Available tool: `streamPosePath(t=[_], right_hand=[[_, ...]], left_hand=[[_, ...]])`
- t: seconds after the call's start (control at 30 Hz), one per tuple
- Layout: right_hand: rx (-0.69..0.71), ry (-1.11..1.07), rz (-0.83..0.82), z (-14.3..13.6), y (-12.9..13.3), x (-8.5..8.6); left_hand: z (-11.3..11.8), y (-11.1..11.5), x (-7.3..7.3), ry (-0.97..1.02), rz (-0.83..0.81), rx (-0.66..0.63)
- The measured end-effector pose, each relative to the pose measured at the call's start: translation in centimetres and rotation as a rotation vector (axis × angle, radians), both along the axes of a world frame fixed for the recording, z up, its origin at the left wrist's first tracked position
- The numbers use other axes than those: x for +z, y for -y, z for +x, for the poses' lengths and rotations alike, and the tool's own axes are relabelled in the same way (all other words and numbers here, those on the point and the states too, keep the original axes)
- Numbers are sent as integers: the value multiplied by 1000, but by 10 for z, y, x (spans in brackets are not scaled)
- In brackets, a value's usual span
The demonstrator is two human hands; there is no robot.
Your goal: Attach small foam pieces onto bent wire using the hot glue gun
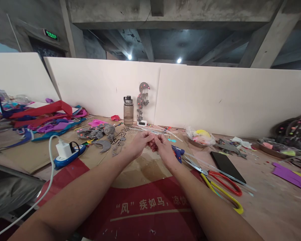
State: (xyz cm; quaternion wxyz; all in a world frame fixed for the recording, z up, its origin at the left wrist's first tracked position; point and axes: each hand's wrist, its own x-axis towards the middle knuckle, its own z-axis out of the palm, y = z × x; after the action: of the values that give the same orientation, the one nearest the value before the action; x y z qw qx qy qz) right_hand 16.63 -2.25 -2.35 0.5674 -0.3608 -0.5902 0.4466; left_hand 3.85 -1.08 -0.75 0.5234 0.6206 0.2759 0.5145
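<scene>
Found closed, fingertip to fingertip, above the cardboard [130,177], toward the table's [263,204] back edge: left hand [141,143] and right hand [164,149]. Cannot make out any piece within the pinch. Just beside right hand: one glue gun [178,153], blue, partly covered. Counted by the cardboard's right edge: one pair of red-and-yellow-handled scissors [225,183], one black phone [227,166]. At back edge: one bottle [128,113], one clock [141,123].

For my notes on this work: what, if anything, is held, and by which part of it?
It cannot be told: the left hand and the right hand are close together, and anything between them is too small or hidden to make out.
</scene>
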Motion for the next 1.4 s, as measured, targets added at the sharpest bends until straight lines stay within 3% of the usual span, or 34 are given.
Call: streamPosePath(t=[0.1, 0.33, 0.57, 0.67, 0.87, 0.97, 1.07, 1.27, 1.4], right_hand=[[-68, 11, 34, 1, 1, 3], [-167, 102, 110, 2, 2, 9], [-308, 403, 205, 9, 6, 10], [-349, 471, 251, 11, 6, 12], [-276, 213, 84, 10, -1, 8], [-248, 150, 83, 12, -5, 5], [-253, 244, 142, 14, -7, 5], [-220, 403, 232, 18, -1, 15], [-148, 653, 335, 16, -2, 5]], left_hand=[[1, -1, -1, 59, -17, 24], [-2, -12, -5, -15, 24, 145], [-11, -9, -1, -385, 431, 434], [-12, -6, 1, -438, 499, 473], [-20, -15, 8, -234, 330, 483], [-34, -20, 15, -127, 259, 505], [-50, -25, 14, -73, 179, 518], [-66, -32, -3, -252, 74, 465], [-68, -32, -2, -272, 102, 509]])
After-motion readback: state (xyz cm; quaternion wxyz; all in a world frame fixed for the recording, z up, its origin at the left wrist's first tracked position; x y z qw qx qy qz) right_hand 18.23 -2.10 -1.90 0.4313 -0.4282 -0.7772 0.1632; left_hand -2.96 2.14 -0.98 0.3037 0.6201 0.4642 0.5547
